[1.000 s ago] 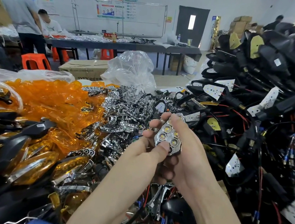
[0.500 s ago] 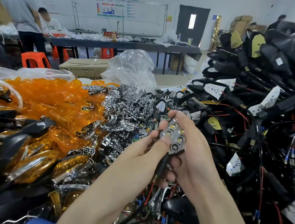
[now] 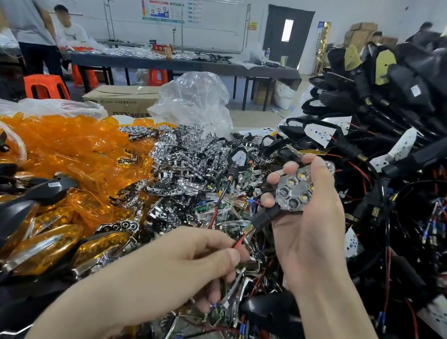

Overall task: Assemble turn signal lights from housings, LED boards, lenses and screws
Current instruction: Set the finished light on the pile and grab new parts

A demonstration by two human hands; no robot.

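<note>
We see the right hand (image 3: 309,235) raised above the heap, fingers and thumb curled round a light unit (image 3: 295,188), its chrome face with small LEDs turned toward the camera. A black stem (image 3: 264,218) sticks out of the unit down and to the left, and a red wire (image 3: 240,239) runs from the stem to the left hand (image 3: 195,258). The left hand sits lower and left of the right hand, apart from it, thumb and forefinger pinching the wire, other fingers curled under. Both hands hang over a mound of chrome reflectors (image 3: 190,160) and loose wired parts. Left of that we see a pile of orange lenses (image 3: 60,145), and nearer left, assembled lights (image 3: 41,243) with black bodies. At right, a tall stack of black housings (image 3: 411,79) with red and black wires. A clear plastic bag (image 3: 196,102) sits behind the chrome mound.
</note>
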